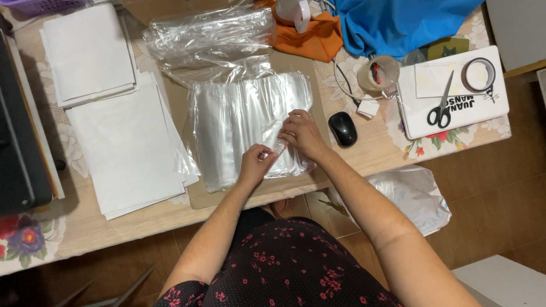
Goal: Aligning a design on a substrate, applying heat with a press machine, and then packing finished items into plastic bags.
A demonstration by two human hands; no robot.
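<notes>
- My left hand (255,162) is pinched shut on the near edge of a clear plastic bag (272,142), thumb and fingers pressed together on the film.
- My right hand (300,132) sits just beside it, fingers curled down and closed on the same bag a little farther up.
- That bag lies on top of a stack of clear bags (239,122) in the middle of the table (79,227), resting on a brown sheet of card (250,193).
- Left of the stack lie 2 piles of white paper (128,148) (the nearer pile is the larger).
- Right of my hands sits a black mouse (343,128), near but not touching.
- Farther right, scissors (441,108) and a roll of tape (478,74) rest on a white box (489,113).
</notes>
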